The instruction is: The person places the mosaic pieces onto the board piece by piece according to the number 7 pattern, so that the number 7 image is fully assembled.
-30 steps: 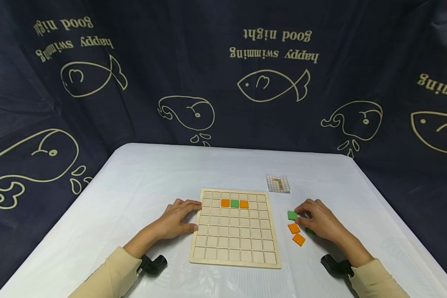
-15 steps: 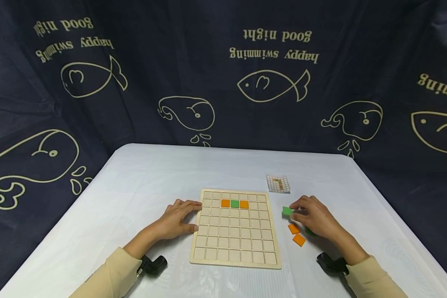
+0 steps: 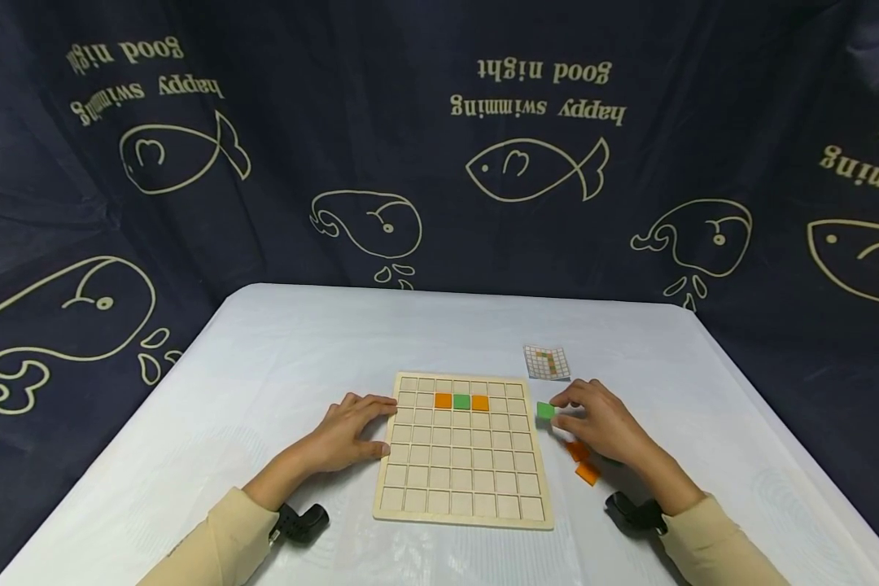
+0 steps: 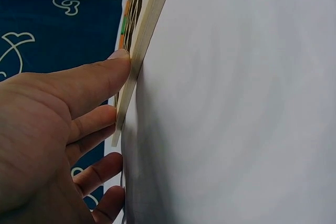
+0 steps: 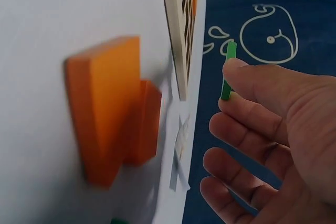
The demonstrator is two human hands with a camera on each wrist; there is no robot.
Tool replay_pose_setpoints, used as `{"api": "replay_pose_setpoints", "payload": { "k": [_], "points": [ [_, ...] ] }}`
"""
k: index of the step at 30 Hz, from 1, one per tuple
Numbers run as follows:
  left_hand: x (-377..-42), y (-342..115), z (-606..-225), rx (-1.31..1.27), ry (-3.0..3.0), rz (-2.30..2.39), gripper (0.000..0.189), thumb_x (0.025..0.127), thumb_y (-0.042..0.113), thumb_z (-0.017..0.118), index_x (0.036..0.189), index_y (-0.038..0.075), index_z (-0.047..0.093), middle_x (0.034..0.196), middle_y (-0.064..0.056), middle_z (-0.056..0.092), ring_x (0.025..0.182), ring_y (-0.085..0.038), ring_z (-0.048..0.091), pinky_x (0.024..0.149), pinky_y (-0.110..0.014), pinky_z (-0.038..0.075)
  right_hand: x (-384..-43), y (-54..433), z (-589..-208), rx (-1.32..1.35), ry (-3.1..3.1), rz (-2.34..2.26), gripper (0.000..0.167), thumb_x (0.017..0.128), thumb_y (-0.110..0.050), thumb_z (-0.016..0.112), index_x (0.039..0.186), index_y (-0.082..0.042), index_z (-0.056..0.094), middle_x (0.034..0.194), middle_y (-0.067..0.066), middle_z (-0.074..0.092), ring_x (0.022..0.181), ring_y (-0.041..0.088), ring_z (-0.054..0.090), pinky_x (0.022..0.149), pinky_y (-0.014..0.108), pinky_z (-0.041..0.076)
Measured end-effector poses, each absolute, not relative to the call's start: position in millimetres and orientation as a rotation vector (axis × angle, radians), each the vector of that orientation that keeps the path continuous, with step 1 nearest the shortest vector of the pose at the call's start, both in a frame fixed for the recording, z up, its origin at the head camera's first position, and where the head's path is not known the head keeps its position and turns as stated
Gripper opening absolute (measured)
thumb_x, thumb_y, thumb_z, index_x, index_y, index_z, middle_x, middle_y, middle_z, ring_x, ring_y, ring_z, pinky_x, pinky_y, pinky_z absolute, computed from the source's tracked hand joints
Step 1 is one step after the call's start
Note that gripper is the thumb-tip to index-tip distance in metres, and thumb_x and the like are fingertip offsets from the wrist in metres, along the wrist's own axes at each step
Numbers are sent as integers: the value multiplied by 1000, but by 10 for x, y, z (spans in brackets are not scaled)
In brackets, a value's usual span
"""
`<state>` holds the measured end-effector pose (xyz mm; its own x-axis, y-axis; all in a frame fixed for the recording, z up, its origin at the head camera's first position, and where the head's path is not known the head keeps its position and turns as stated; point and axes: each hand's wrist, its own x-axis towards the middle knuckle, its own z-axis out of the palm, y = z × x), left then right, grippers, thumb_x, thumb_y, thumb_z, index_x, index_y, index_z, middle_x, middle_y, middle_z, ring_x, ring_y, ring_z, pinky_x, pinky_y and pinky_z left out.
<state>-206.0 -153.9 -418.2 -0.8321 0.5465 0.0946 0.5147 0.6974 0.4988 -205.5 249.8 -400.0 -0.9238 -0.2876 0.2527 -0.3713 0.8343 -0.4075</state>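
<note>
A green square tile [image 3: 545, 410] is pinched between the thumb and a finger of my right hand [image 3: 602, 422], just off the board's right edge. In the right wrist view the tile [image 5: 229, 72] is seen edge-on, lifted off the table. My left hand [image 3: 344, 433] touches the left edge of the wooden grid board [image 3: 463, 521] with thumb and fingertips, its fingers fairly straight. Two orange tiles and a green tile [image 3: 461, 402] between them sit in a row in the board's upper cells.
Two loose orange tiles [image 3: 588, 473] lie on the white table [image 3: 322, 334] near my right hand. A sliver of green shows beneath that hand. A small printed pattern card [image 3: 547, 362] lies beyond the board's upper right corner. Dark printed cloth [image 3: 439, 244] hangs behind.
My right hand has lifted the green tile and carried it left, from beside the orange tiles toward the board. The left hand has stayed where it was.
</note>
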Motion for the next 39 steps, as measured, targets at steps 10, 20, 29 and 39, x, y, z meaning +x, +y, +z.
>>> {"api": "replay_pose_setpoints", "payload": {
  "k": [10,20,29,39],
  "points": [
    [-2057,-1541,-4180,888,2830,814,57,84,29,70,134,11,51,144,-1,45,114,-18,40,81,-33,25,-2109,2330,-3988,564,-2825,707,17,81,-19,73,97,-16,69,100,-2,64,95,19,55,85,43,46],
    [-2051,-1539,-4175,887,2827,812,57,84,29,70,135,12,51,144,-1,45,114,-18,40,82,-34,26,-2138,2147,-3980,678,-2782,728,19,82,-21,73,99,-14,69,102,-1,63,96,20,55,78,37,47],
    [-2051,-1533,-4166,888,2846,796,56,83,28,70,134,12,52,143,-1,46,114,-19,41,84,-34,27,-2193,1984,-3984,712,-2792,721,19,82,-23,72,99,-15,70,97,-4,63,93,17,54,89,44,45],
    [-2057,-1540,-4178,891,2841,798,57,84,29,70,134,12,51,144,-1,46,115,-19,41,83,-34,26,-2236,1878,-3989,749,-2783,703,20,81,-23,73,98,-14,71,94,-3,63,91,19,54,90,45,44]
  ]
}}
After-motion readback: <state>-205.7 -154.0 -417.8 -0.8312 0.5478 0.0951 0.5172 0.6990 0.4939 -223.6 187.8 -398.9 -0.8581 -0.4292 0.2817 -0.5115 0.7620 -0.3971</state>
